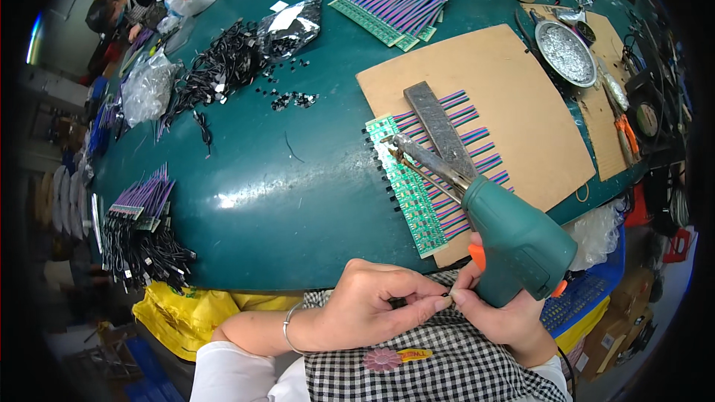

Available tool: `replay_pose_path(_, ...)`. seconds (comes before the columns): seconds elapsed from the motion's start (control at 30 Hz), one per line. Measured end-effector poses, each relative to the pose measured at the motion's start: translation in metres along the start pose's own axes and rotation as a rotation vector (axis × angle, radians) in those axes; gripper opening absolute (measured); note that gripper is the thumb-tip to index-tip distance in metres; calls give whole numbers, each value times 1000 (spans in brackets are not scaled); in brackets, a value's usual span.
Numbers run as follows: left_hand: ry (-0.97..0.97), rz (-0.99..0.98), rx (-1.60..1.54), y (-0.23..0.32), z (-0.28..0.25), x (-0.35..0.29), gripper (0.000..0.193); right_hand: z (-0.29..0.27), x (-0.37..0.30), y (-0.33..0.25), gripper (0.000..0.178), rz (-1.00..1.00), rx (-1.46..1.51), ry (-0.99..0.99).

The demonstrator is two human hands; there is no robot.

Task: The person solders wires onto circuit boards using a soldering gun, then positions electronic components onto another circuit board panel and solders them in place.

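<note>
My right hand [514, 318] is wrapped round the handle of a green soldering gun [514, 227] with an orange trigger. Its metal tip is over a strip of green circuit boards [411, 192], with small black parts along the strip's left edge. Purple, blue and dark wires run right from the strip, beneath a grey metal bar [439, 130]. My left hand [376, 304] is closed in a pinch near the table's front edge, its fingertips meeting my right thumb and fingers. Something tiny and dark shows between them, too small to name.
Cardboard [540, 115] lies under the boards. Wired board strips [372, 21] lie at the back. Black cables [223, 63], a plastic bag [298, 26] and loose black parts [292, 99] are left of centre. Cabled boards [145, 246] lie front left. A metal dish [566, 52] stands right.
</note>
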State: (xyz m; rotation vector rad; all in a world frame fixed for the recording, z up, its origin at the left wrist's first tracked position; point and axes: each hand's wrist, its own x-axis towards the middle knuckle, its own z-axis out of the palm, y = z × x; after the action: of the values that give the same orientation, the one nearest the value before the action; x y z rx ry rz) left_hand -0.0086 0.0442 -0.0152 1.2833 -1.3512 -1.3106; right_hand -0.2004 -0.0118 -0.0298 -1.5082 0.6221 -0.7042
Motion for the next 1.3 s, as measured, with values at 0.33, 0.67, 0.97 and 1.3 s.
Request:
replay_pose_path(0.33,229,-393,-293,-29,-33,22,12,-4,-17,-9,64,226,227,392)
replay_pose_path(0.67,192,-510,-320,-33,-41,34,12,-14,-53,-7,65,218,325,598)
replay_pose_path(0.97,171,-516,-345,-35,-42,36,13,-19,-58,-2,58,276,313,543)
replay_pose_path(1.3,177,-507,-363,-36,-41,35,12,-19,-51,1,44,367,287,424)
